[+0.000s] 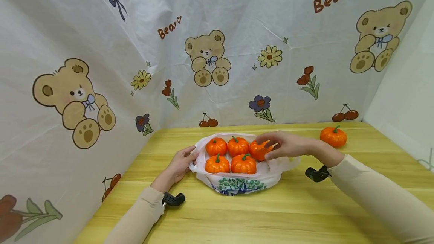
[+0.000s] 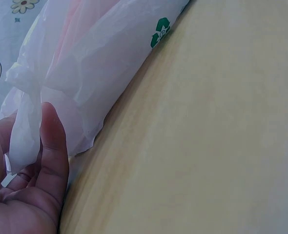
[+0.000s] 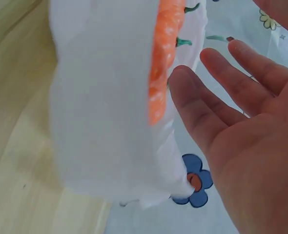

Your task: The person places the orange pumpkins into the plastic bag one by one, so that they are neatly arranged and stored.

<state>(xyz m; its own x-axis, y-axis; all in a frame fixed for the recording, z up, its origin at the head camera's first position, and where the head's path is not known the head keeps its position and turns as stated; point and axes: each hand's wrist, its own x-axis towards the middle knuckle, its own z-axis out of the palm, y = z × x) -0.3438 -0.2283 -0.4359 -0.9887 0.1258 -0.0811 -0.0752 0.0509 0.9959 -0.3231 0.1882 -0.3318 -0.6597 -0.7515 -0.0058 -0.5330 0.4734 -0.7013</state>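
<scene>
A white plastic bag (image 1: 240, 180) with a green tree print lies on the table, its mouth spread wide. Inside sit several small orange pumpkins (image 1: 243, 164) with green stems. At the bag's left side my left hand (image 1: 181, 164) pinches its edge; in the left wrist view the bunched plastic (image 2: 27, 126) passes between thumb and fingers. Over the back right pumpkin (image 1: 258, 150) hovers my right hand (image 1: 286, 145), fingers spread and partly covering it. The right wrist view shows this hand (image 3: 251, 126) with nothing in its grasp, beside the bag's rim.
Another orange pumpkin (image 1: 333, 137) stands at the back right of the wooden table (image 1: 217, 221). A white cloth (image 1: 237, 18) with bears and flowers hangs behind and to the left. A pale wall (image 1: 407, 86) bounds the right side.
</scene>
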